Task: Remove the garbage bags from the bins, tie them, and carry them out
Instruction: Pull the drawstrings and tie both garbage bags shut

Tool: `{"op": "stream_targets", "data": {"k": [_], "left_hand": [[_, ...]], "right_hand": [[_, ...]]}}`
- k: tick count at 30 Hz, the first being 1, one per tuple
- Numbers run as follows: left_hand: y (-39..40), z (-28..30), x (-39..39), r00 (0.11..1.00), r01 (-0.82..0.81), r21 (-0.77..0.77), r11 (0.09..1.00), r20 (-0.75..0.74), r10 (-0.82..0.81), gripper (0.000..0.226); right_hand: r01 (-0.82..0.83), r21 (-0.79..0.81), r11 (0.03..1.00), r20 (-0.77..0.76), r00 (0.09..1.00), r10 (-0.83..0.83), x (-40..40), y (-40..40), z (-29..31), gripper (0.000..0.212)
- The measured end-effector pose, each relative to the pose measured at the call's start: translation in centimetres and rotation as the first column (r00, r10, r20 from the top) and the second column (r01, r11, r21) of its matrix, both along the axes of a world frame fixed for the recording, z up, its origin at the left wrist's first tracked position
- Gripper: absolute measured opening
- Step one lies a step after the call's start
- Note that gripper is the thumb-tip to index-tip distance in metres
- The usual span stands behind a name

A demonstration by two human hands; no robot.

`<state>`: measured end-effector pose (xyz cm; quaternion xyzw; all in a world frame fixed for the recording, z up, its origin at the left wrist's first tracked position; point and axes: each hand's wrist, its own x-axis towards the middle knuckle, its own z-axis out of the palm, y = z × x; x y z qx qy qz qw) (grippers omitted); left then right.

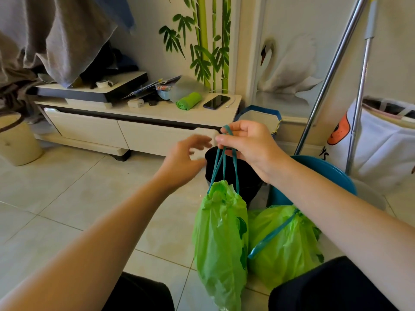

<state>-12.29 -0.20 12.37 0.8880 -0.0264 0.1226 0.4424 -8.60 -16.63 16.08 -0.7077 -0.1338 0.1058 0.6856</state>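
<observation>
A green garbage bag [221, 239] hangs in the air by its teal drawstrings [224, 162], its mouth cinched closed. My right hand [249, 147] pinches the strings at the top. My left hand [186, 162] hovers just left of the strings, blurred, fingers apart and holding nothing. A second green garbage bag [283, 241] with a teal drawstring lies on the floor to the right. Behind the hanging bag stands a black bin [244, 176], partly hidden by my hands.
A low white cabinet [139, 129] runs along the wall, with a green roll of bags [188, 101] and a phone [216, 101] on top. A blue bin [323, 173] and mop poles [330, 75] stand right. A beige bin [16, 140] sits far left. Tiled floor lies to the left.
</observation>
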Motion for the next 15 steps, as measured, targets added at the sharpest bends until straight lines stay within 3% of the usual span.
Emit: {"op": "stream_targets", "data": {"k": [2,4,10,12,15], "left_hand": [[-0.3,-2.2,0.1,0.954,0.193,-0.035,0.981,-0.228,-0.196,0.066],[-1.7,-4.2,0.3,0.920,0.258,-0.126,0.958,-0.272,-0.284,0.071],[-4.7,-9.1,1.8,0.981,0.004,-0.192,0.981,-0.191,-0.042,0.016],[-4.9,-9.3,2.1,0.977,0.014,-0.114,0.993,-0.208,-0.038,0.014],[-4.1,-9.4,2.9,0.976,0.076,0.149,0.986,-0.212,-0.043,0.018]], "right_hand": [[-0.010,-0.031,0.999,0.062,0.998,0.012,-0.2,0.0,0.0,0.021],[-0.032,-0.045,0.998,0.105,0.994,0.036,-0.5,0.1,0.1,0.019],[0.017,-0.021,1.000,0.186,0.983,-0.013,-0.9,0.9,0.5,0.020],[0.051,-0.077,0.996,0.251,0.968,-0.030,-0.6,0.5,0.6,0.019],[0.135,-0.162,0.978,0.334,0.940,-0.074,0.4,-0.5,0.7,0.024]]}}
